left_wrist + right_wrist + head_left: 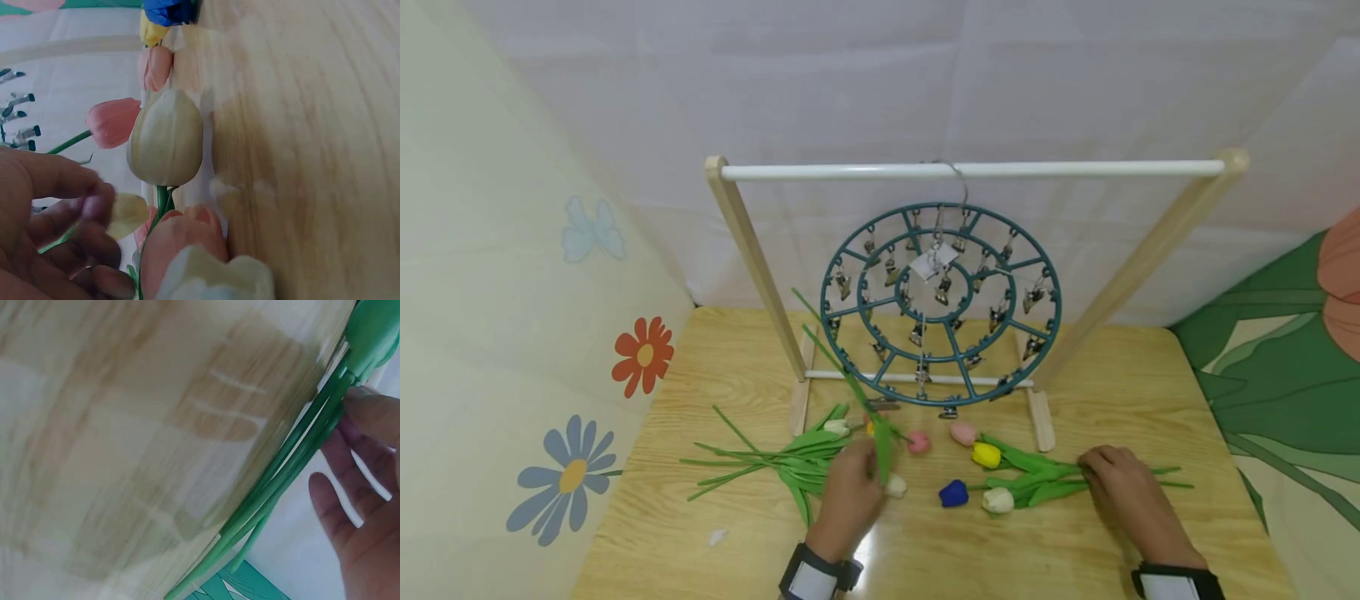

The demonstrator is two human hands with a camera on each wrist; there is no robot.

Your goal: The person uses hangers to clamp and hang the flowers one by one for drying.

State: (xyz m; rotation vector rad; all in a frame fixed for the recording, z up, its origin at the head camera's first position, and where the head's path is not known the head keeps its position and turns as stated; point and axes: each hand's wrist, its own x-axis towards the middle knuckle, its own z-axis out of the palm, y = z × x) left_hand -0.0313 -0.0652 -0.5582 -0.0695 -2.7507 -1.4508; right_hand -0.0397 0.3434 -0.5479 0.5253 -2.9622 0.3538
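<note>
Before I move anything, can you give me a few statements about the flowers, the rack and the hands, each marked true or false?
1. The round rack hangs by a hook from the white bar. True.
2. The blue tulip lies in the left bunch. False: it lies at the right bunch, beside a white tulip.
3. The right hand is at the green stems of the right bunch. True.
4. Every clip on the rack holds a flower. False: many clips hang with nothing in them.
5. In the right bunch, a yellow tulip lies next to a pink tulip. True.
6. The left hand rests on the white bar. False: it is down among the flower heads.
</note>
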